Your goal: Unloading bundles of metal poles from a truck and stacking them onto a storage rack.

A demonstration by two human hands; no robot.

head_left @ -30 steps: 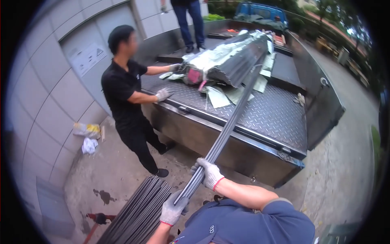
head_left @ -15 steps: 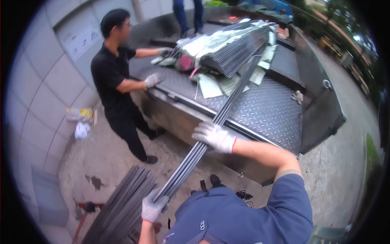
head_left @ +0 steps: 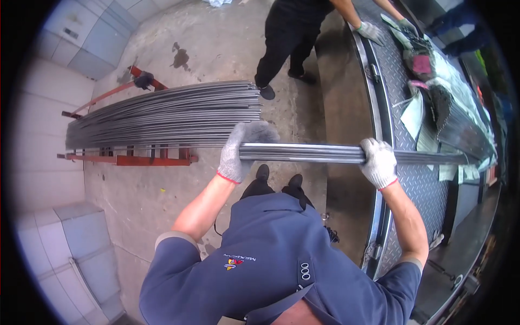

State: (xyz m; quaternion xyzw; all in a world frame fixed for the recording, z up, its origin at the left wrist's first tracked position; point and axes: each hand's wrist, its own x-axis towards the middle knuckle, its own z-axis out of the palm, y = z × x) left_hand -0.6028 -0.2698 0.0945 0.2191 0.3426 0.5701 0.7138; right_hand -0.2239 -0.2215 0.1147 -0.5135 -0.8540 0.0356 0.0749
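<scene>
A bundle of several long, thin grey metal bars (head_left: 303, 153) stretches level across in front of me, its right part lying over the truck bed. At its left end, my left hand (head_left: 241, 149) in a white work glove is closed around the bars. My right hand (head_left: 378, 162), gloved too, grips them farther right, near the bed's edge. To the left, a large pile of similar bars (head_left: 168, 111) rests on a red metal rack (head_left: 135, 161). Over on the truck bed (head_left: 398, 92) lies a stack of dark bars (head_left: 460, 116), partly covered with pale wrapping sheets (head_left: 444, 65).
A co-worker in black trousers (head_left: 290, 38) stands at the truck's side, one gloved hand (head_left: 371, 33) on the bed's edge. Another person's dark-clad legs (head_left: 455, 27) show on the bed. Tiled walls (head_left: 46, 119) run along the left.
My view has swung left and downward, so the pile and rack now show fully. Both hands still hold the bars. The co-worker's hand remains by the bed's edge.
</scene>
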